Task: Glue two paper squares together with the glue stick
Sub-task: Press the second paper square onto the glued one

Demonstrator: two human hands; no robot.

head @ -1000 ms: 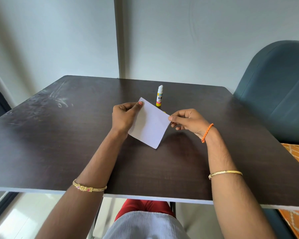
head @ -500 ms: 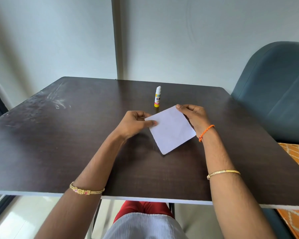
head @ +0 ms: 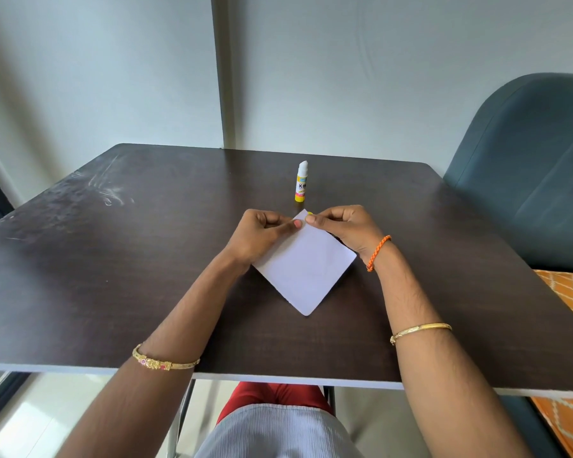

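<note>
Paper square on table, far corner pinched between both hands' fingers.

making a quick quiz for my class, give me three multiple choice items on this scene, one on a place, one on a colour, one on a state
1. Where is the white and yellow glue stick?
A. beyond the hands
B. in the left hand
C. on the chair

2. What colour is the braided thread band on the right wrist?
A. green
B. orange
C. blue

3. How is the white paper square held?
A. untouched
B. crumpled in one fist
C. pinched at its far corner by both hands

Answers: 1 A, it stands upright on the dark wooden table; 2 B, plainly orange; 3 C, left hand and right hand meet there.
</note>
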